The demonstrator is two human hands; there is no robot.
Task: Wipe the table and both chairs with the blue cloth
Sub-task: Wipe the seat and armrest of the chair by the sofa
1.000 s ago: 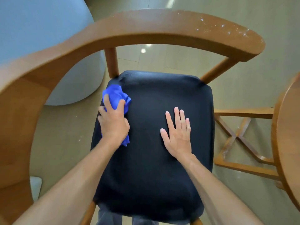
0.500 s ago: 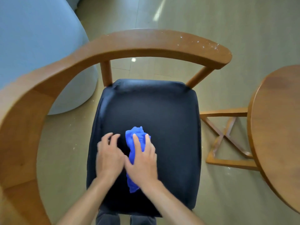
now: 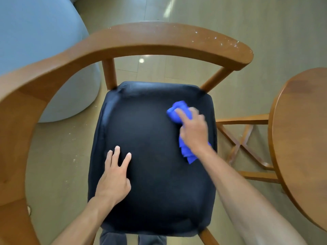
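Hidden or unclear: our right hand (image 3: pixel 193 131) is motion-blurred, so we cannot tell exactly how its fingers lie, and it covers the middle of the blue cloth (image 3: pixel 178 110). The round wooden table (image 3: pixel 300 138) is cut off at the frame's right edge; the curved backrest rail (image 3: pixel 159 41) of the wooden chair runs out at the left edge. The pale blue rounded object (image 3: pixel 35 50) at upper left is only partly in view, and we cannot name it.

Fingers: our right hand lies on top of the bunched cloth, fingers bent over it, pressing it to the right rear part of the black seat cushion (image 3: pixel 150 174); cloth shows beyond the fingertips and behind the wrist. Our left hand (image 3: pixel 115 179) rests flat on the seat's left front, fingers straight and spread, holding nothing.

Floor: beige tiles (image 3: pixel 212 15), with small white flecks.
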